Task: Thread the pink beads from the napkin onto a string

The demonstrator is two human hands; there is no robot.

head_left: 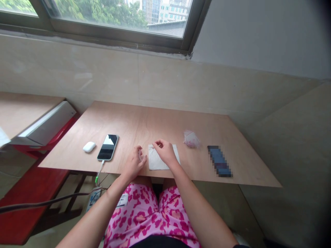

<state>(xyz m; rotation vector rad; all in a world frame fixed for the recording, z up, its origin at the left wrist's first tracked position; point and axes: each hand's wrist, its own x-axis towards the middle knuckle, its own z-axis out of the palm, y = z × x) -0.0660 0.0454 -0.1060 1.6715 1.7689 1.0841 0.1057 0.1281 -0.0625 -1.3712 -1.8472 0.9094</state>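
My left hand (134, 161) rests near the table's front edge, its fingers curled round a small clear round item (141, 155), perhaps a spool or loop; its exact kind is too small to tell. Over a white square cloth or paper sheet (159, 163) is my right hand (165, 151), thumb and forefinger pinched together. Whatever sits between those fingertips is too fine to make out. To the right of the sheet lies a clear plastic bag (191, 138) with small pink pieces in it.
A phone (108, 148) with a charging cable (100, 169) and a white earbud case (89, 147) lie on the left of the wooden table (155, 120). A pixelated dark item (219, 161) is at the right. A red bench (31, 203) stands lower left.
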